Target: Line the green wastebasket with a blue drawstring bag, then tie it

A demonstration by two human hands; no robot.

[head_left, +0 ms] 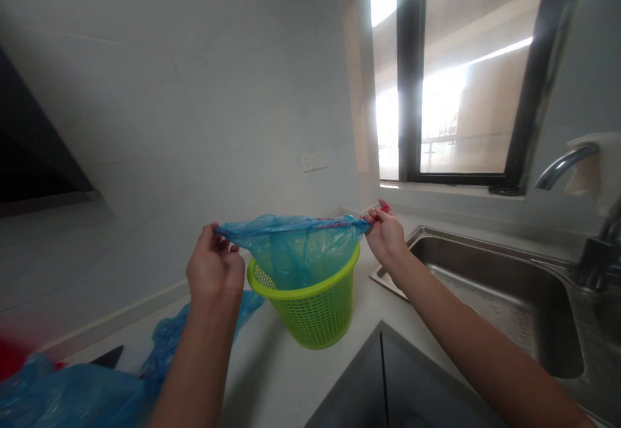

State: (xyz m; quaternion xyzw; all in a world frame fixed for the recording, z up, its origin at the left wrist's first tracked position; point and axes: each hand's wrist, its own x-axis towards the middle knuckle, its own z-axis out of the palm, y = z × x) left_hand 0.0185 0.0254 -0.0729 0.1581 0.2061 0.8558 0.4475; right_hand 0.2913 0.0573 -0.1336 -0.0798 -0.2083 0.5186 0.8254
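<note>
A translucent blue plastic bag (301, 247) is stretched between my two hands, its lower part hanging inside a lime-green perforated basket (317, 318). My left hand (216, 266) pinches one end of the bag's top edge, left of the basket rim. At the other end, my right hand (385, 234) grips the opposite corner, with something red showing at its fingertips. The bag's top edge runs nearly level above the rim. The basket stands upright on the white countertop (272, 383).
More crumpled blue plastic (82, 392) lies at the lower left, beside a blurred red thing (17, 353). A steel sink (495, 286) with a faucet (567, 163) is on the right. Behind are a wall socket (314, 161) and a window (460, 92). Grey cabinet doors (359, 383) show below the counter.
</note>
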